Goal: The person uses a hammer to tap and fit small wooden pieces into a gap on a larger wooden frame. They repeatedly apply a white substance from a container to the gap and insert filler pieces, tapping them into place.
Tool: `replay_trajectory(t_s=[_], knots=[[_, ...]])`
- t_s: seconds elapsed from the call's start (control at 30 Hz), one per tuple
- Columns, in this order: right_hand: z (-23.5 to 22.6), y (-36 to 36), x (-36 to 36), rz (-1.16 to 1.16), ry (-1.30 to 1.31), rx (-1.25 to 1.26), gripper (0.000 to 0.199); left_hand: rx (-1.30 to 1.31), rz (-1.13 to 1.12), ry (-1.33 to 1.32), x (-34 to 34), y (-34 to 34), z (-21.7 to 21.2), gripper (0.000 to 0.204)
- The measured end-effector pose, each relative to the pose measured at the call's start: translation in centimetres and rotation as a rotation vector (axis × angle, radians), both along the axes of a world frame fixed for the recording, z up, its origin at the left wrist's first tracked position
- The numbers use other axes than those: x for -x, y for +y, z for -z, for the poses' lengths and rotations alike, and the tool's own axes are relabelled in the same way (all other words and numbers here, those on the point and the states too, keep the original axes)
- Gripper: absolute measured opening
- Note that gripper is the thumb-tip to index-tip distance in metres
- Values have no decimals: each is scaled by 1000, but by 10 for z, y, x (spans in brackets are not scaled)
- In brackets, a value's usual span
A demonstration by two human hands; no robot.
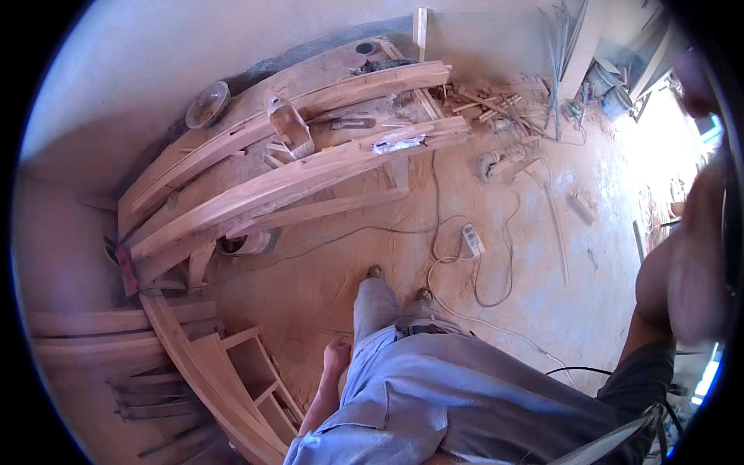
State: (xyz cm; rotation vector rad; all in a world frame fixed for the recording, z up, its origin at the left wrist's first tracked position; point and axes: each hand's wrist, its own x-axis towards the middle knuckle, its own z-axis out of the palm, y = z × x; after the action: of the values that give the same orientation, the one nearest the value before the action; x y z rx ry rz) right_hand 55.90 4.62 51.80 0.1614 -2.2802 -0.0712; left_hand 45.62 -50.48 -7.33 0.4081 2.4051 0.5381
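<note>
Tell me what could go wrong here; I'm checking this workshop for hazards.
1. The thin grey cables loop over the sawdust-covered floor close to the person's feet: likely a trip risk.
2. Long curved wooden planks lie stacked loosely across the workbench; a bump might shift them.

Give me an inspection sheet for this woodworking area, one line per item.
Surface: dusty concrete floor coated in sawdust.
Job's things: long curved wooden beams stacked on a low bench; a curved wooden frame piece near the left hand.
Clutter: wood offcuts by the wall, a round metal bowl, a hand plane on the beams.
Hands: left hand hangs loose and empty beside the trouser leg; right hand raised, blurred, grasp unclear.
Cables: white power strip with thin cords looping across the floor.
Surroundings: plain plastered wall; bright doorway at right.
</note>
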Motion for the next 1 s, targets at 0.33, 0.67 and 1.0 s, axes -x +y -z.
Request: replay_trajectory(t_s=[0.33,0.67,1.0], knots=[[230,105,238,-131,-514,1845,35,-421,45,277,214,242,-81,17],[537,160,462,365,36,2774,37,-649,217,555,392,422,-63,37],[566,155,554,752,364,2847,45,-453,385,497,399,436,-47,46]])
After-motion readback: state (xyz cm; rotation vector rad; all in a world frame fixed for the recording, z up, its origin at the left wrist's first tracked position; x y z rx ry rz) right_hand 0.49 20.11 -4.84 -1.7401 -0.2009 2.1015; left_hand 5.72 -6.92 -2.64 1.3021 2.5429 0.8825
